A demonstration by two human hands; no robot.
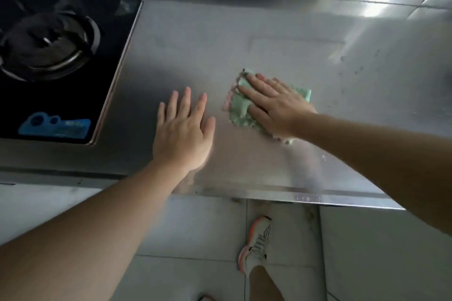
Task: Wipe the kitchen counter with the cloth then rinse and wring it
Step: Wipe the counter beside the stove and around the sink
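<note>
A pale green cloth [238,111] with a pinkish edge lies bunched on the stainless steel counter [305,56]. My right hand [276,105] presses flat on top of it, fingers spread and pointing left, covering its middle. My left hand [182,132] rests palm down on the bare counter just left of the cloth, fingers apart, holding nothing.
A black glass gas hob [61,68] with one burner sits inset at the left. The counter's front edge [281,194] runs below my hands. Small droplets dot the counter at the right. Below are floor tiles and my shoe [256,242].
</note>
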